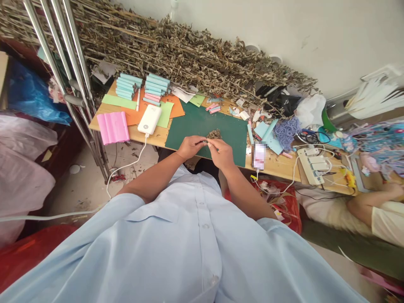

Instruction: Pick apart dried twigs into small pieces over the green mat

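My left hand (191, 146) and my right hand (222, 153) meet at the near edge of a dark green cutting mat (189, 122). Thumbs and fingertips of both are pinched together around something small that is too tiny to make out. Just beyond the fingertips lies a little heap of crumbled dried herb (215, 134) on the mat. Farther back, short pink rolls (213, 108) rest close to the mat's far edge.
Stacked blue paper rolls (128, 85), a white power bank (150, 119) and pink paper (112, 128) lie left. Rightward are a phone (259, 155), purple yarn (287, 132) and a power strip (312, 164). Dried stalks (176, 54) line the back; metal crutches (75, 84) lean left. Another person's arm (368, 204) shows right.
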Available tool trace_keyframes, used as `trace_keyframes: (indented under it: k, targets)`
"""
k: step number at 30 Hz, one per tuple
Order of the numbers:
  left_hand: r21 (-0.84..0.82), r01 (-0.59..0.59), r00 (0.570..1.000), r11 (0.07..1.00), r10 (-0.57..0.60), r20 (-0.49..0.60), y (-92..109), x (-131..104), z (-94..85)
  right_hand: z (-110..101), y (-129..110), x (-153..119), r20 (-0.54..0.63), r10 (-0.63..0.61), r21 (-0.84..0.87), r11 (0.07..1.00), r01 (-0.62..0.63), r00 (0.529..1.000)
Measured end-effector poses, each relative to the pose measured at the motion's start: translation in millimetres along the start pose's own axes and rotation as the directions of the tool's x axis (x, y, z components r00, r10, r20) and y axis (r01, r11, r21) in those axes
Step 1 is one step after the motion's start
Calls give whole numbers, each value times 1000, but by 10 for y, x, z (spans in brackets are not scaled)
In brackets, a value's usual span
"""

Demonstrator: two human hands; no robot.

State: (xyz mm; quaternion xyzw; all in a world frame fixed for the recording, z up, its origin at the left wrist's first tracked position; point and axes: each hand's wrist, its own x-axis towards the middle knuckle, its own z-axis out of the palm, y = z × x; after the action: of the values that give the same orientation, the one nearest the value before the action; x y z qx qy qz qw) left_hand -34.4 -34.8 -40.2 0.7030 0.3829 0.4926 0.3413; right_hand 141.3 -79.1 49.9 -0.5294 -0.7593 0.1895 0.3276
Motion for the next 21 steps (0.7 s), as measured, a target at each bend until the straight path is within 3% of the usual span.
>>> trace_keyframes:
  k: [15,21]
  targets:
    - [27,39,998,999,-40,40,73,1,-36,-17,-128,70,117,16,-254,967,14,993]
    - [17,31,999,999,-32,24,56,3,-28,-52,-91,96,111,-12,-142,989,28,994]
